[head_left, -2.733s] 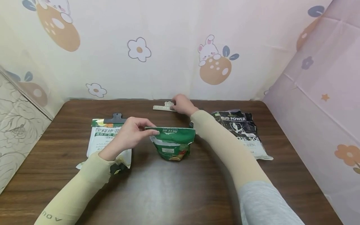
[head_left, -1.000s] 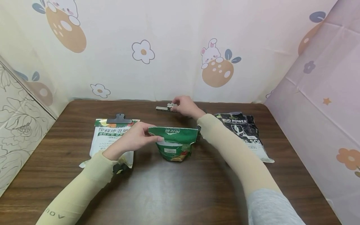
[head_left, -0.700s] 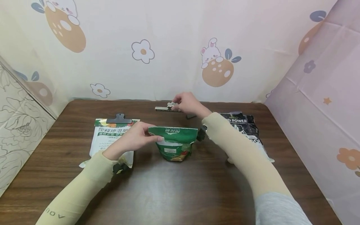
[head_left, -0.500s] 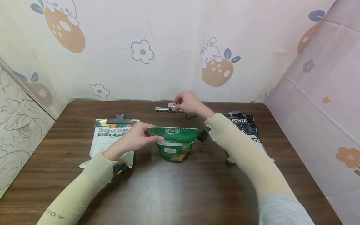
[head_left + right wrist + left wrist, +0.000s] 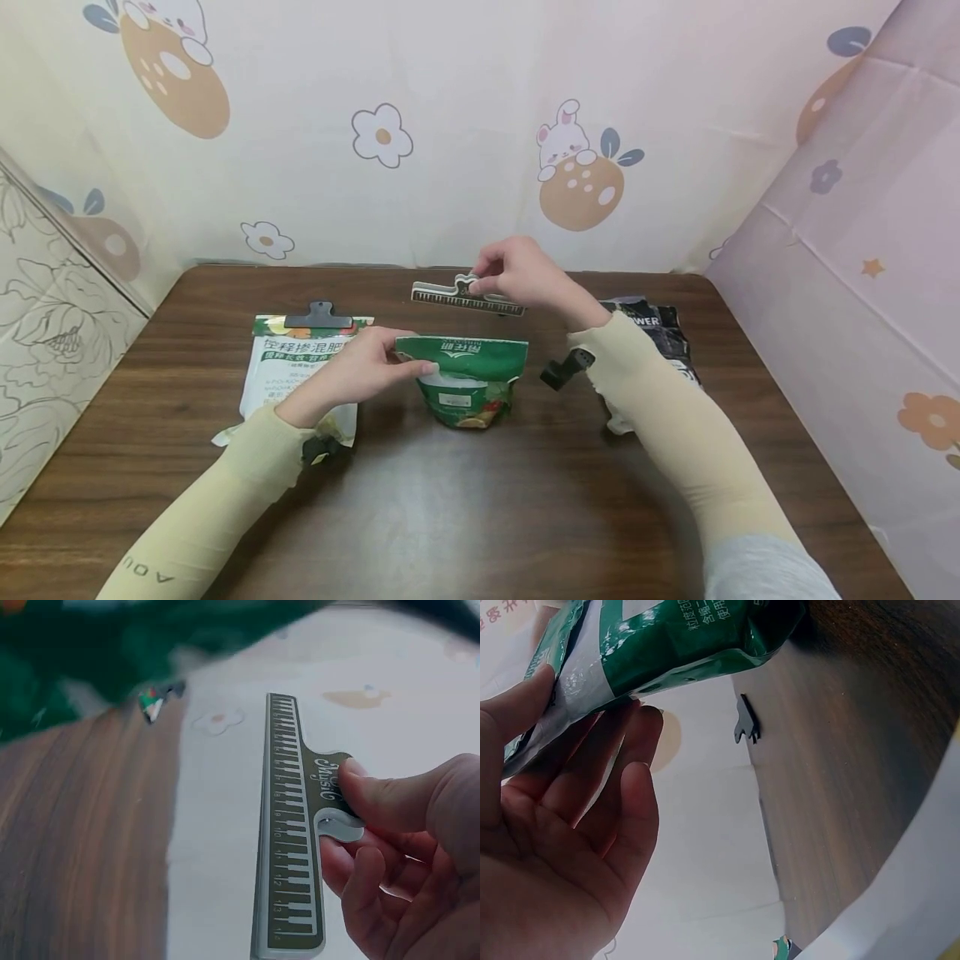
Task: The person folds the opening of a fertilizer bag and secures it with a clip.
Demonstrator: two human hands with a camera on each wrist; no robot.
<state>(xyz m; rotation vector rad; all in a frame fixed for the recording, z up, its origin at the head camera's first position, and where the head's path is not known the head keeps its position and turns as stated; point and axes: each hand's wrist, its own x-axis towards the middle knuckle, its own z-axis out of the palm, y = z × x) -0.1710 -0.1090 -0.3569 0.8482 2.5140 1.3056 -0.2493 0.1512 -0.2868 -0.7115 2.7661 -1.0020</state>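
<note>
My left hand (image 5: 367, 363) pinches the top left edge of a green bag (image 5: 468, 360) between thumb and fingers. The bag stands upright on the wooden table, its top edge held flat. In the left wrist view the thumb lies on one side of the bag (image 5: 675, 645) and the fingers on the other. Behind the bag my right hand (image 5: 525, 271) holds a long bag clip (image 5: 467, 298) by its handle, above the table. The right wrist view shows piano keys and the word "Music" on this clip (image 5: 292, 832), with the thumb on its handle.
At the left lies a white bag (image 5: 288, 367) with a dark clip (image 5: 318, 317) across its top. A black and white bag (image 5: 660, 325) lies at the right, partly behind my right forearm. Another dark clip (image 5: 746, 720) lies on the table (image 5: 420, 517). A patterned curtain (image 5: 465, 183) hangs behind.
My right hand has taken the piano-key clip from the table's back and lifted it, moving slightly right and nearer. The left hand still pinches the green bag in the same spot.
</note>
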